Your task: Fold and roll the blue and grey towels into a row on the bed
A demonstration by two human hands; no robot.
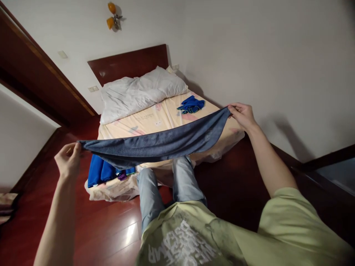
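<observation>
A dark grey-blue towel [155, 146] is stretched between my two hands above the near part of the bed. My left hand [68, 159] pinches its left corner, and my right hand [242, 115] grips the right corner, held somewhat higher in view. The cloth sags a little along its lower edge, with folds running lengthwise. Behind it on the mattress lies a crumpled blue cloth [192, 104] with a light green edge. Partly hidden under the towel's left end, folded blue cloths [101, 171] rest at the bed's near left corner, beside a small purple piece [121, 176].
The bed [149, 120] has a yellowish patterned sheet, a white quilt or pillow [141, 92] and a dark wooden headboard [130, 62]. Reddish wooden floor [111, 236] surrounds it. A wall [266, 59] stands on the right, and a wooden door [36, 62] on the left.
</observation>
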